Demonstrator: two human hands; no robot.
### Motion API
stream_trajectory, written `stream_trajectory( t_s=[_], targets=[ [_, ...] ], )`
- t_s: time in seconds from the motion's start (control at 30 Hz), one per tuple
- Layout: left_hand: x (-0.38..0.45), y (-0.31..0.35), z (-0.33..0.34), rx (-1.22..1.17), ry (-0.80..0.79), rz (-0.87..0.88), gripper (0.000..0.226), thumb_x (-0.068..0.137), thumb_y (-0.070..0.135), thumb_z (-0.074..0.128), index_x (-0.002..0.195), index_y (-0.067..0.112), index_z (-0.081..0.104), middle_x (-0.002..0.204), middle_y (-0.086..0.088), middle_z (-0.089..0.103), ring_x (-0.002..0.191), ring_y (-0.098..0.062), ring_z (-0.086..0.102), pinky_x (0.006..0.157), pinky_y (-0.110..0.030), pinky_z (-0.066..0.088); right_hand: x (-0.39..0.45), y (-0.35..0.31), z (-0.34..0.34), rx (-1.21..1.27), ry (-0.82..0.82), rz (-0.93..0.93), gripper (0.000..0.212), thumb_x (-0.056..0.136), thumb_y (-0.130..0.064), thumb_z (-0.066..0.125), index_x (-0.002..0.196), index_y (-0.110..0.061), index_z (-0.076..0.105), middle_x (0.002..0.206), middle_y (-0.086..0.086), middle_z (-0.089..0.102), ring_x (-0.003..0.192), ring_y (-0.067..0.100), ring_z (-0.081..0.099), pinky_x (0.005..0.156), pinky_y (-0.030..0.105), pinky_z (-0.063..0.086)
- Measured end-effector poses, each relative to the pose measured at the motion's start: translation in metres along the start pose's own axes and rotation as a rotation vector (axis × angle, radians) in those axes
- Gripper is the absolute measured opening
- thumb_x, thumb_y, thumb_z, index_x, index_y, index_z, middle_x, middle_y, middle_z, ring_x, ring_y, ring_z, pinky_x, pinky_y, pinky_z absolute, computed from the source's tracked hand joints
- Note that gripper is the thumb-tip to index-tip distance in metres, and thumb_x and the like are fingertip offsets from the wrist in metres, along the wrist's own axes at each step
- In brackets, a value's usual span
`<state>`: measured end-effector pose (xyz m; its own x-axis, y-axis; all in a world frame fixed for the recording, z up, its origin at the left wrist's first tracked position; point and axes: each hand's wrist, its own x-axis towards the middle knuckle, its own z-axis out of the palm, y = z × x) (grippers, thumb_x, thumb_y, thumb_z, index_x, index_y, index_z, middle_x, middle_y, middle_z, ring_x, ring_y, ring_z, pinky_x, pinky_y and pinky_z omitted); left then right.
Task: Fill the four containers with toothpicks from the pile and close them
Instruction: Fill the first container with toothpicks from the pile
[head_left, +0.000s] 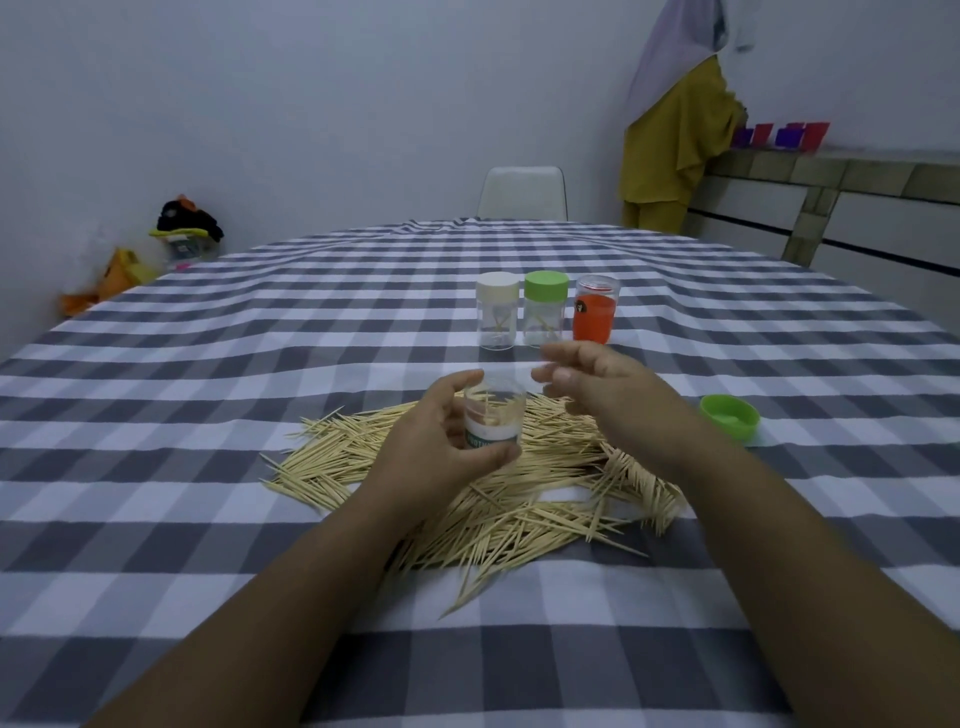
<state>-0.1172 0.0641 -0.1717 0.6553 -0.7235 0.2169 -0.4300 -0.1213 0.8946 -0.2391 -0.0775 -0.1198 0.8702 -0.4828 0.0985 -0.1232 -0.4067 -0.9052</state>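
- Left hand (441, 436) grips the open jar (493, 415) upright at frame centre, over the pile (467, 499).
- Right hand (587, 379), fingers loosely curled (blurred), hovers just right of its mouth; lid (730, 418) lies farther right.

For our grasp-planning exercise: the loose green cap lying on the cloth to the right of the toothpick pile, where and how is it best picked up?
Pinch the green cap across its round rim, coming from above with the right hand, which is nearer. It lies open side up, apart from the toothpick pile, so opposite sides of its low wall seem free for finger and thumb.
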Motion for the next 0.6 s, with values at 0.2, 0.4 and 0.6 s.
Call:
stream_trajectory(
  t_s=[0.2, 0.4, 0.6],
  targets=[
    [0.002, 0.001, -0.006, 0.004, 0.012, -0.021, 0.078, 0.067, 0.020, 0.085, 0.133, 0.031, 0.044, 0.118, 0.003, 0.063, 0.104, -0.008, 0.064, 0.093, -0.035, 0.053, -0.004, 0.009, 0.013, -0.826, -0.237, 0.012, 0.056, 0.087, -0.018, 0.056, 0.141, -0.030, 0.041, 0.143, -0.001, 0.043, 0.125, 0.020, 0.043, 0.102, 0.037, 0.039],
    [0.002, 0.002, -0.010, 0.011, 0.042, -0.026, 0.076, 0.068, 0.022, 0.085, 0.131, 0.033, 0.043, 0.115, 0.005, 0.064, 0.102, -0.006, 0.064, 0.091, -0.033, 0.054, -0.001, 0.011, 0.028, -1.147, -0.162, -0.193, 0.036, 0.093, -0.032, 0.050, 0.128, -0.028, 0.053, 0.125, -0.001, 0.051, 0.120, 0.020, 0.040, 0.100, 0.040, 0.028],
    [0.003, 0.002, -0.012, 0.038, 0.087, -0.020, 0.078, 0.068, 0.026, 0.084, 0.134, 0.031, 0.043, 0.112, 0.009, 0.061, 0.104, -0.007, 0.062, 0.092, -0.033, 0.053, 0.001, 0.012, 0.024, -1.298, -0.092, -0.201, 0.024, 0.091, -0.021, 0.052, 0.113, -0.021, 0.061, 0.113, 0.000, 0.061, 0.111, 0.022, 0.051, 0.097, 0.040, 0.029]
  ],
)
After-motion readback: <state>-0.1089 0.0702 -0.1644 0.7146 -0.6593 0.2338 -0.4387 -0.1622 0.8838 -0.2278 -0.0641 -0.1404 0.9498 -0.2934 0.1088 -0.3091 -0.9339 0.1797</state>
